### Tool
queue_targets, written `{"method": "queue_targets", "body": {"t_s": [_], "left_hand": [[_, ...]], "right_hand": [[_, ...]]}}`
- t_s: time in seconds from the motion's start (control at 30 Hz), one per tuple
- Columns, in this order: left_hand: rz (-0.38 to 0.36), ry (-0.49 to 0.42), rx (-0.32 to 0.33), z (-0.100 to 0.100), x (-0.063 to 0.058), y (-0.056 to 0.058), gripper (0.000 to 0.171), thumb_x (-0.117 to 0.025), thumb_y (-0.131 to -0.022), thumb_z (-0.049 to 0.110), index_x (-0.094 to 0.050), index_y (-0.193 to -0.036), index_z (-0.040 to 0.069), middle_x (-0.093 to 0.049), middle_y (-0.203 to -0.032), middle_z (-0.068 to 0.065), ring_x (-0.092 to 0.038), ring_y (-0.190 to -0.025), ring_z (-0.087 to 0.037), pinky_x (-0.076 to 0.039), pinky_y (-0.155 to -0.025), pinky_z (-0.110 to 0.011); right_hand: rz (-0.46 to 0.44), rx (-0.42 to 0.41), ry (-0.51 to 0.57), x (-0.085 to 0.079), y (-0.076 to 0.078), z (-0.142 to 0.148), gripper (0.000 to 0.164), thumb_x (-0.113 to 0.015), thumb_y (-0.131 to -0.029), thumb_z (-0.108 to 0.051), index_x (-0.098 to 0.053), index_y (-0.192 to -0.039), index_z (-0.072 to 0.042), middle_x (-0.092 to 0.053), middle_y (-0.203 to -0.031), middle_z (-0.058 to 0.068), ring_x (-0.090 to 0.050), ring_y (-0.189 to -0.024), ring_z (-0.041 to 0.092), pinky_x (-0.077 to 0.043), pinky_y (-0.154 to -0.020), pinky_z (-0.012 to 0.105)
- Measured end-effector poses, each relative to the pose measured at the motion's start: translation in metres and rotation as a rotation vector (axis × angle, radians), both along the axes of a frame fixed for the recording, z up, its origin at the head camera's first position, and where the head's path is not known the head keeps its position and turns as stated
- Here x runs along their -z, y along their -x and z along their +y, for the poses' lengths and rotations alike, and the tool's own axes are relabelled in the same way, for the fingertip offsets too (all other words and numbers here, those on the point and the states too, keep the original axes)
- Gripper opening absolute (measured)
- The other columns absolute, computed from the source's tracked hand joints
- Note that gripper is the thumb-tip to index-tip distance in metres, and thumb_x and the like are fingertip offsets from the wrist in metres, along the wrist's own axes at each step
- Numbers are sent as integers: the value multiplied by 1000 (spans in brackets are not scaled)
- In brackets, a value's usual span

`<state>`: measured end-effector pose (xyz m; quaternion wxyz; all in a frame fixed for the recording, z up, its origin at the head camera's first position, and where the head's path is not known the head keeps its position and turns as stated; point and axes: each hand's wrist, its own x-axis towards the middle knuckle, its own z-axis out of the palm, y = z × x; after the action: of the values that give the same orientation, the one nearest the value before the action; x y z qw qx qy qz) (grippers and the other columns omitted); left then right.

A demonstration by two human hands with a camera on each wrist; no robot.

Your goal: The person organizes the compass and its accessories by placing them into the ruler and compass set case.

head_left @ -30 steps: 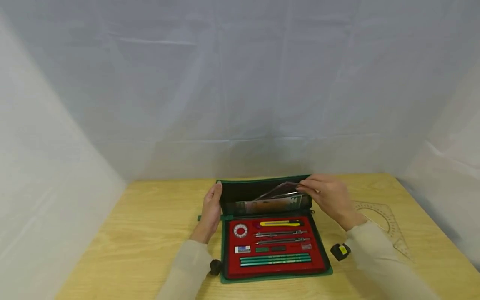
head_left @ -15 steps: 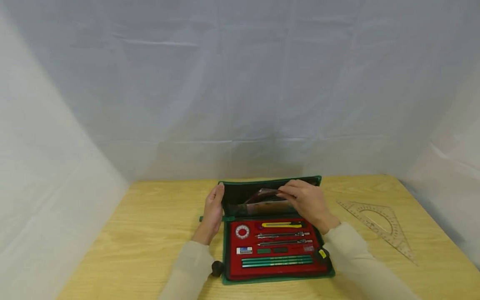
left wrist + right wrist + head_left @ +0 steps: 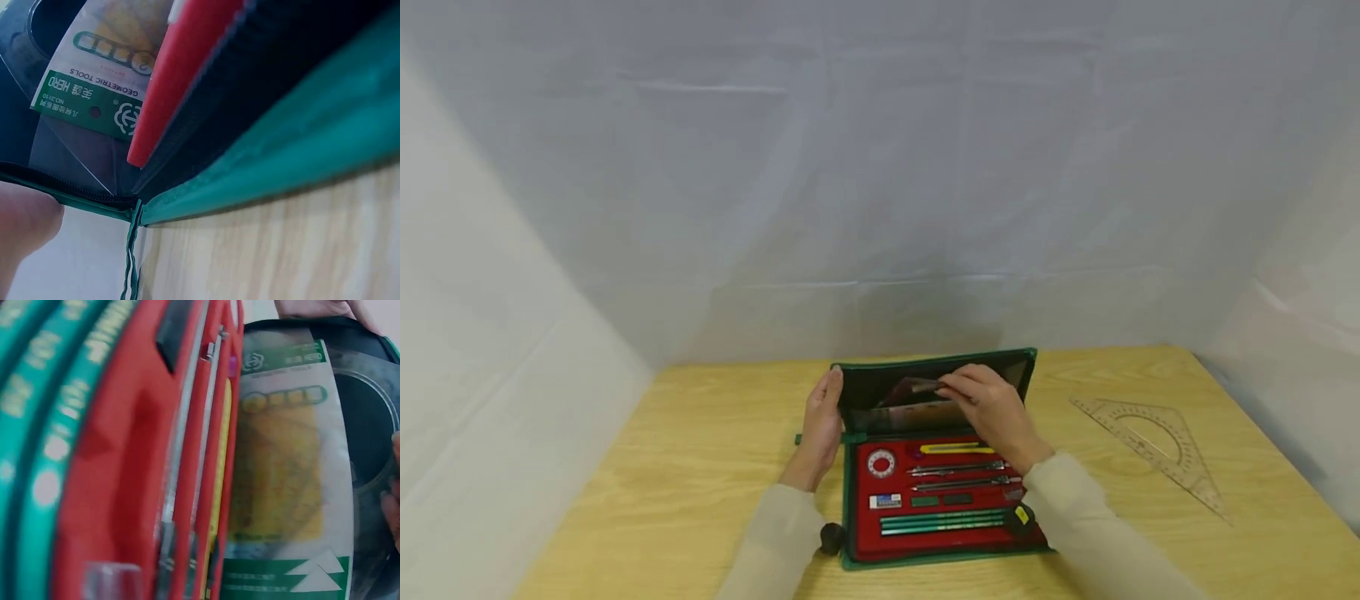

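Observation:
A green zip case [image 3: 848, 546] lies spread on the table with its lid [image 3: 867, 385] raised. My left hand [image 3: 822, 425] grips the lid's left edge, thumb over the rim. My right hand [image 3: 994, 415] pinches a clear plastic set square [image 3: 901, 392], partly down in the lid's pocket. A round cutout shows in the set square [image 3: 375, 369] in the right wrist view, where only some right fingertips [image 3: 395, 487] appear at the edge. A printed geometric tools card [image 3: 281, 475] covers part of it. In the left wrist view, the left thumb [image 3: 28, 219] presses near the zip.
The red tray [image 3: 868, 546] holds green pencils [image 3: 943, 523], two compasses [image 3: 958, 469], a yellow cutter [image 3: 951, 449], an eraser [image 3: 885, 501] and a white ring [image 3: 882, 463]. A clear set square with protractor [image 3: 1187, 477] lies at right on the wooden table [image 3: 700, 475].
My right hand has moved left from the lid's right corner to its middle, taking the clear set square left along the pocket. My left hand keeps its grip on the lid.

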<state>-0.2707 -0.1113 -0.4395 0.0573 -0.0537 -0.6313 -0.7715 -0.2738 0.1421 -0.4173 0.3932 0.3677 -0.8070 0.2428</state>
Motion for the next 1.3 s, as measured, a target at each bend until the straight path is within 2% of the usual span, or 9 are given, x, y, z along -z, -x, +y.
{"method": "queue_targets", "body": {"t_s": [0.1,0.3,0.47,0.57,0.73,0.9,1.1,1.2,1.3], "left_hand": [[5,-1,-6,-5,1,-2,65,-36,-96,42,-17,-142,2,-6,-152,-14,0,-137,-25,-3,-111,-45],[43,-28,9,-8,2,-7,63,-36,-96,39,-17,-142,-1,-3,-152,-15,2,-137,-26,-1,-111,-45],[45,-27,3,-8,1,-7,61,-37,-96,39,-22,-141,1,-6,-152,-13,0,-137,-24,-1,-111,-45],[49,-8,-19,-10,0,-6,59,-37,-96,40,-27,-140,2,-9,-152,-13,-2,-137,-24,-2,-111,-45],[67,-29,-42,-10,-1,-3,56,-39,-96,37,-32,-135,-2,-12,-151,-15,-3,-137,-25,-1,-111,-45],[50,-29,-18,-8,1,-3,54,-39,-95,39,-38,-129,-4,-13,-151,-14,-3,-137,-24,-1,-111,-46],[30,-3,1,-6,2,-5,60,-38,-95,42,-28,-139,3,-7,-152,-13,0,-137,-25,-1,-111,-46],[35,0,12,-5,1,-4,61,-38,-95,43,-27,-140,3,-8,-152,-12,-1,-137,-24,-1,-111,-46],[39,10,-4,-2,0,-2,61,-38,-95,43,-28,-140,3,-10,-152,-12,-3,-137,-24,-3,-111,-45]], "right_hand": [[44,20,18,6,0,-7,20,-65,-80,-20,-69,-98,-11,-63,-90,1,-54,-83,12,-48,-72,23],[167,189,-24,9,0,-5,20,-70,-75,-30,-71,-89,-16,-64,-80,-2,-53,-72,14,-41,-61,30],[9,274,-113,-3,-10,0,21,-71,-75,-31,-69,-90,-17,-68,-82,-1,-58,-69,14,-47,-64,34],[-91,286,-130,-14,-18,-5,22,-69,-78,-32,-67,-95,-18,-67,-88,-1,-56,-62,11,-47,-56,31],[-95,255,-110,-28,-21,-20,27,-62,-82,-40,-67,-101,-22,-67,-89,-4,-48,-49,4,-35,-40,19],[-101,354,-123,-34,-18,-29,28,-59,-81,-49,-71,-86,-25,-65,-70,-5,-32,-36,5,-19,-32,22],[-326,459,-195,-46,-22,-27,37,-52,-85,-53,-66,-65,-26,-40,-40,-6,-28,-31,11,-11,-34,26],[-427,490,-192,-49,-24,-22,43,-52,-85,-54,-57,-53,-26,-33,-35,-4,-29,-31,14,-10,-35,27],[-502,481,-182,-50,-24,-19,47,-51,-85,-53,-52,-48,-24,-34,-36,-4,-32,-33,15,-13,-35,27]]}}
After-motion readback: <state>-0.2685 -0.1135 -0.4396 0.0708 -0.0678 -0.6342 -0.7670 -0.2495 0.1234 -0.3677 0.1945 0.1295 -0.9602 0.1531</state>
